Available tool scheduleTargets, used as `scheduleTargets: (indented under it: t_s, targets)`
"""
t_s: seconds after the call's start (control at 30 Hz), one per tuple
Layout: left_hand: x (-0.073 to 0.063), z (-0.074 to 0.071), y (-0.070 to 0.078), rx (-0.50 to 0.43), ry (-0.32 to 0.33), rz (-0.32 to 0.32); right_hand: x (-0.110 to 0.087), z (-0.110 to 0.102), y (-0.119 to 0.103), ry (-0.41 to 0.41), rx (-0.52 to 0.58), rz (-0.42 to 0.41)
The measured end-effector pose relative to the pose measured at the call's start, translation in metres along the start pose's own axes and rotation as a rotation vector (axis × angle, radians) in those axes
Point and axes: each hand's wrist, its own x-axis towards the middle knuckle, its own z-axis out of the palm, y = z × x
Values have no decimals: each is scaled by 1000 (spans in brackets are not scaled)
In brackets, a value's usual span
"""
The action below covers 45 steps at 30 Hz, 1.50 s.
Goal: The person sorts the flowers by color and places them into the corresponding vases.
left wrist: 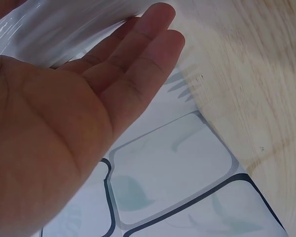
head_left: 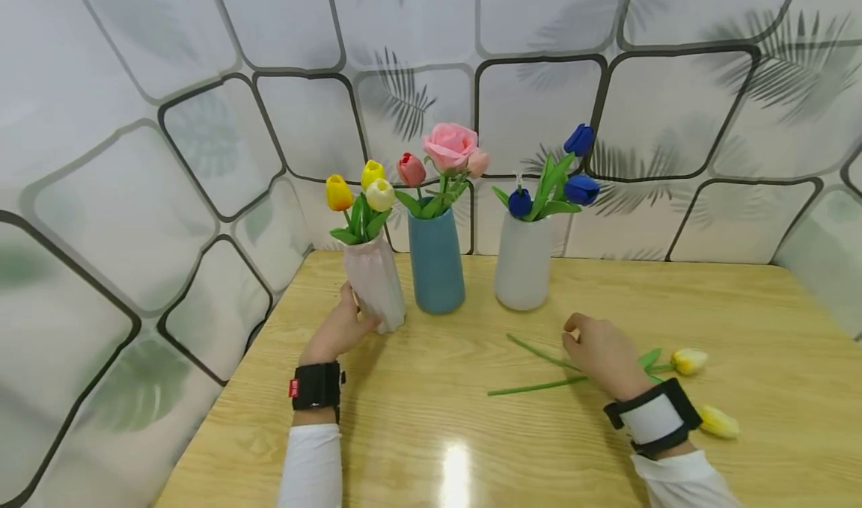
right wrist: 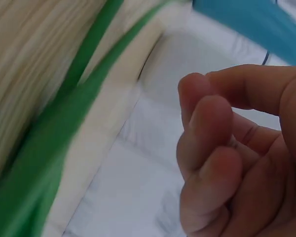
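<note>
My left hand (head_left: 340, 328) holds the pale pink ribbed vase (head_left: 377, 280) low on its side, with the thumb in front. The vase tilts, its top to the left, and carries orange-yellow, yellow and cream tulips (head_left: 380, 194). In the left wrist view several fingers (left wrist: 138, 81) extend beside the pale vase wall (left wrist: 64, 32). Over two tulips on the table, my right hand (head_left: 604, 355) has curled fingers and holds nothing. The right wrist view shows its thumb and a fingertip meeting. Yellow tulip heads (head_left: 689, 361) lie right of that hand, green stems (head_left: 539, 387) to its left.
A blue vase (head_left: 436, 268) with a pink rose (head_left: 450, 147) and a red tulip (head_left: 411, 170) stands beside the pink one. Farther right stands a white vase (head_left: 522, 265) with blue tulips (head_left: 581, 189). Patterned sheeting (head_left: 539, 104) rises behind the wooden table (head_left: 404, 433).
</note>
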Motion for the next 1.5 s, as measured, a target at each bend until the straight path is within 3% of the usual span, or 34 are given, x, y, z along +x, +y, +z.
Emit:
scheduleTargets:
  t_s: [0.17,0.37,0.5,0.7,1.1,1.27,1.37,1.5]
  targets:
    - [-2,-2,1,4,10,-9,-13,-23,31,-10,-13,26]
    - [-3,-1,3,-8,-21,-8,-21,-35,46,-98,-11,14]
    - [-1,2,7,-16,-30,-3,-27,-31,41,-150,-18,-8]
    - [-2,3,6,-4,-23,-9,-28,-15,22,-156,-45,-31]
    - [-2,4,7,-1,-19,-20,-28,14,11,-102,-147,-95]
    - [-1,4,6,12,-20,-28,-30,12,10,-47,-141,-61]
    - [-1,4,6,3,-23,-23,-30,7,8,-31,36,17]
    - [0,3,6,-6,-27,-25,-27,3,0,-15,490,178]
